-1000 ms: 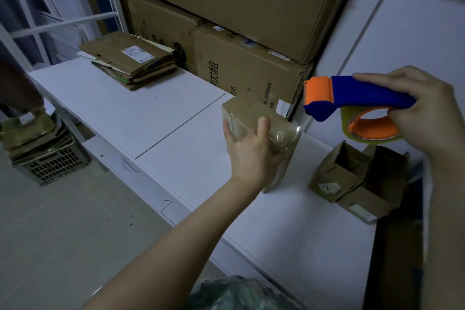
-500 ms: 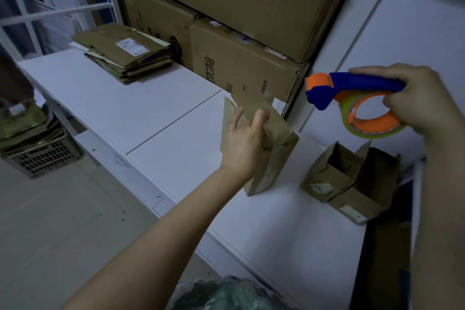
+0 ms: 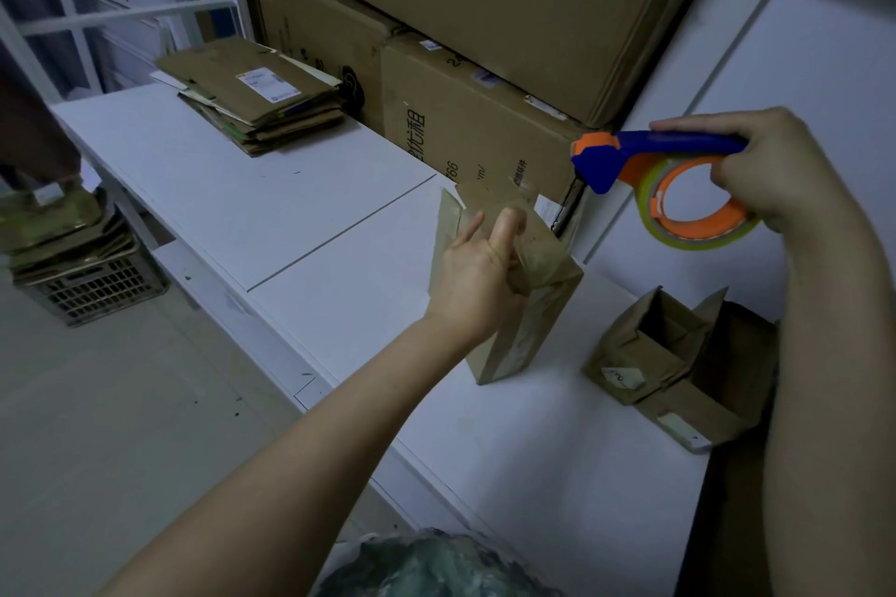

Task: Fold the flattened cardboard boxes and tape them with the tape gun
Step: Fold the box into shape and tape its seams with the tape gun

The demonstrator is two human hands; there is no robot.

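Leaning on the white table [image 3: 339, 208] near its middle, the small cardboard box [image 3: 526, 325] looks light and thin-walled, and a hard squeeze would likely crush it; its edges and corners seem the safest hold. The left hand [image 3: 477, 271] grips its upper end. At two o'clock, well apart, the right hand [image 3: 776, 170] clasps the tape gun [image 3: 664, 175]. Flattened boxes [image 3: 252, 97] lie at ten o'clock.
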